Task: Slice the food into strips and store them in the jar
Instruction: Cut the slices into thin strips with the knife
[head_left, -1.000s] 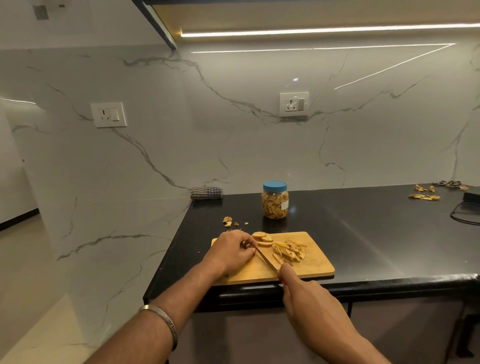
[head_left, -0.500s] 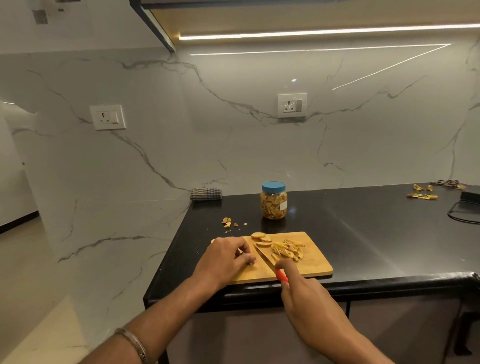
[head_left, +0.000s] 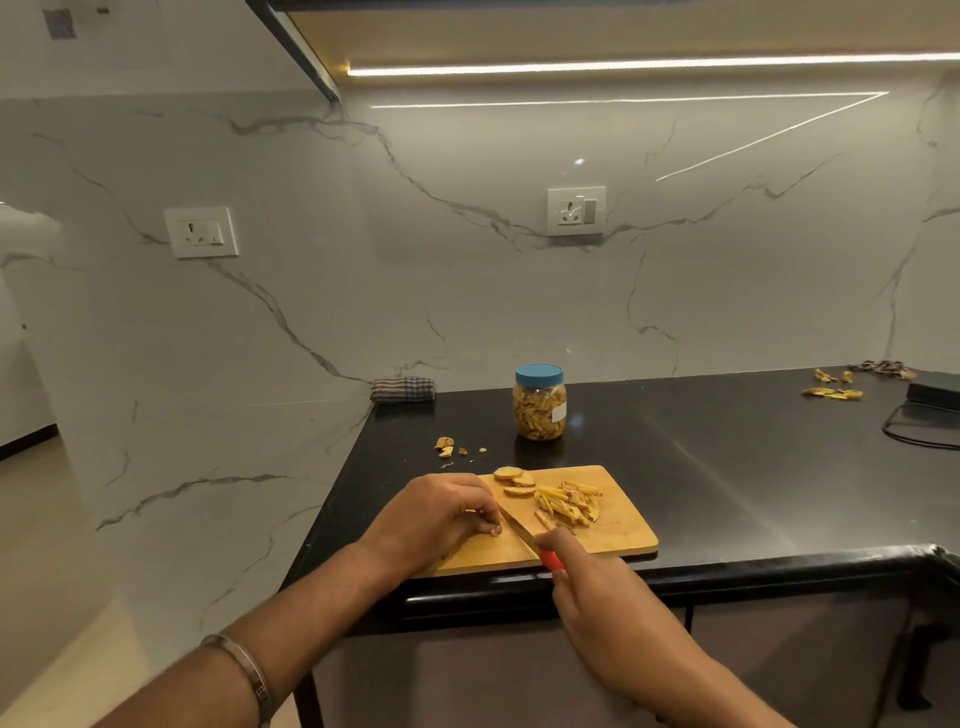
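A wooden cutting board (head_left: 618, 530) lies at the counter's front edge. On it are a few round yellow slices (head_left: 514, 480) and a heap of cut strips (head_left: 569, 504). My left hand (head_left: 441, 514) rests on the board's left part with fingers curled down over a piece that is mostly hidden. My right hand (head_left: 608, 597) grips a red-handled knife (head_left: 524, 535), its blade slanting up-left against my left fingertips. A clear jar (head_left: 539, 408) with a blue lid, partly filled with strips, stands closed behind the board.
The black counter (head_left: 727, 467) holds peel scraps (head_left: 447, 447) left of the jar, more peels (head_left: 831, 392) at the far right, a dark device with a cable (head_left: 930, 410), and a folded checked cloth (head_left: 402, 389) by the marble wall.
My left hand shifted slightly on the board and the knife blade moved back against its fingertips. The slices and strips stay put.
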